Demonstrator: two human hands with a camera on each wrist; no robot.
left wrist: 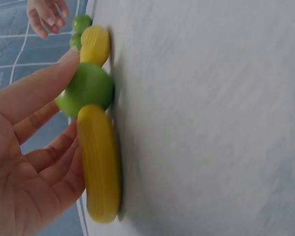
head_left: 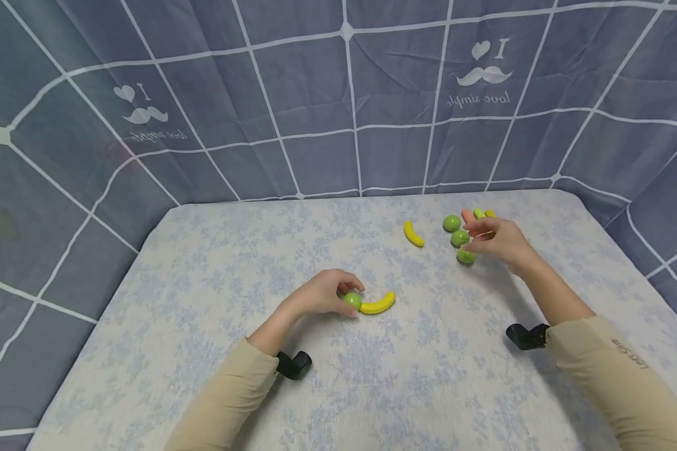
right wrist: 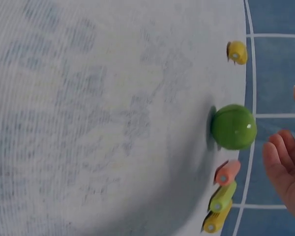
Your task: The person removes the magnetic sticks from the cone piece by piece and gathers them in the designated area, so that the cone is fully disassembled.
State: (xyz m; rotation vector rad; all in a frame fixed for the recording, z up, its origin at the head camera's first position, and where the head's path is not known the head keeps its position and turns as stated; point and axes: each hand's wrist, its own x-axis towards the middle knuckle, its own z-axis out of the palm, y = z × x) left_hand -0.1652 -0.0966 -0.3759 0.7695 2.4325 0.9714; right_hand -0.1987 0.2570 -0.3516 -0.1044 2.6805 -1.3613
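Note:
My left hand holds a small green ball between thumb and fingers, low over the table. One yellow toy banana lies right beside that ball. A second yellow toy banana shows on the ball's near side in the left wrist view; in the head view my hand hides it. At the right, my right hand hovers with loosely bent fingers by a line of green balls. In the right wrist view, those fingers stand apart from the nearest green ball and hold nothing.
Behind the right hand lie an orange piece, a light green piece and a yellow piece, partly covered. Another toy banana lies left of the balls. A grey-blue curtain borders the patterned table.

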